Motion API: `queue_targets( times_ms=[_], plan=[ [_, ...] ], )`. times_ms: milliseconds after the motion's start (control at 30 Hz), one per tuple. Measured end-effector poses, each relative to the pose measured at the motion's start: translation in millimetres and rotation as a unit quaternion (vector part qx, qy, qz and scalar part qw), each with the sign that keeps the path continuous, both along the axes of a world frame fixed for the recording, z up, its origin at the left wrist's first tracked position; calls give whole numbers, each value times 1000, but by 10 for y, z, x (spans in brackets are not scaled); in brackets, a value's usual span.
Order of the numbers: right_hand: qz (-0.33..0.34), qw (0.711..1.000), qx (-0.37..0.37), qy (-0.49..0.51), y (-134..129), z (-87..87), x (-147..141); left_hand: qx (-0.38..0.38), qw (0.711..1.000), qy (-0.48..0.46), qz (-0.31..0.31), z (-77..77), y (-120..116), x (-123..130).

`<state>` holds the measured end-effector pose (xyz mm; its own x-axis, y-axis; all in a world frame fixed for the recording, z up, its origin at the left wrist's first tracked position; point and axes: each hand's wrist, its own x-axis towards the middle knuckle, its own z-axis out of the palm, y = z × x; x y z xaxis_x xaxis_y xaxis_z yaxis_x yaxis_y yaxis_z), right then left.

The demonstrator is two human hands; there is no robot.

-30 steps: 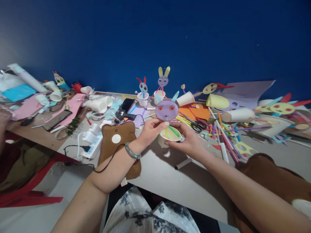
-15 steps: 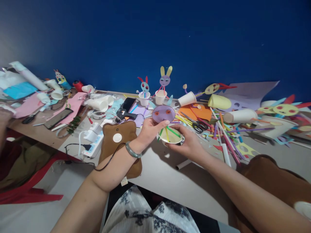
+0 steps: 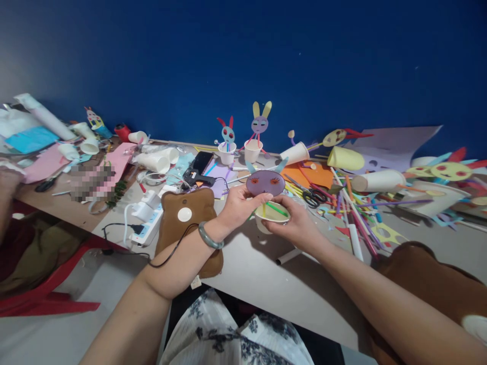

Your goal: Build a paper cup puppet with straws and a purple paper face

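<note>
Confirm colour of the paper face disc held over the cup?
Purple paper face disc, with orange eye marks, pinched by the left hand. Head view shows it.

A purple paper face disc (image 3: 265,183) with orange lashed eyes tilted back above a small white paper cup (image 3: 271,217). Green and yellow straws (image 3: 274,208) crossed the cup's mouth, and the cup was held clear of the tabletop (image 3: 262,274).

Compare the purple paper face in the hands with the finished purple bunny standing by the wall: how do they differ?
The held purple face has pale blue ears, while the finished bunny has yellow ears. The held face is gripped by the left hand over a paper cup that the right hand holds, whereas the finished bunny stands free in its own cup on the table. Both have round purple faces with drawn eyes.
</note>
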<state>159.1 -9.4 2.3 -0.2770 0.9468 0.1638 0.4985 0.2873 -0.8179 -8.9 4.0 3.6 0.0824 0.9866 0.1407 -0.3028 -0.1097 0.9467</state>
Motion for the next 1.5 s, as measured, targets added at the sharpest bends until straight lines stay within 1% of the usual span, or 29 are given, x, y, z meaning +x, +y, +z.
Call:
queue_targets(
  times_ms=[200, 333, 500, 633, 800, 867, 1133, 1233, 1367, 1500],
  plan=[
    [-4, 1000, 24, -4, 24, -70, 15, -20, 999, -30, -12, -72, 28, 22],
    [13, 999, 33, -17, 67, -102, 50, -23, 1000, -16, 13, -80, 46, 7],
    [47, 997, 18, -57, 129, -10, 141, -17, 998, -12, 52, -35, 78, -40],
    [57, 994, 20, -87, 166, 31, 221, -20, 997, -14, 67, -32, 108, -62],
    [25, 995, 62, -79, 150, 9, 226, -23, 998, -13, 61, -67, 126, -58],
    [21, 995, 67, -73, 134, 15, 215, -28, 998, -19, 55, -68, 121, -53],
    [48, 996, 46, -66, 137, 19, 206, -31, 999, -13, 37, -60, 105, -53],
    [59, 994, 62, -69, 150, 18, 206, -39, 999, -4, 34, -98, 133, -64],
    [73, 989, 90, -96, 180, 10, 217, -49, 998, 14, 26, -169, 174, -67],
    [92, 984, 97, -114, 212, -15, 233, -73, 997, -12, 25, -207, 192, -35]
  ],
)
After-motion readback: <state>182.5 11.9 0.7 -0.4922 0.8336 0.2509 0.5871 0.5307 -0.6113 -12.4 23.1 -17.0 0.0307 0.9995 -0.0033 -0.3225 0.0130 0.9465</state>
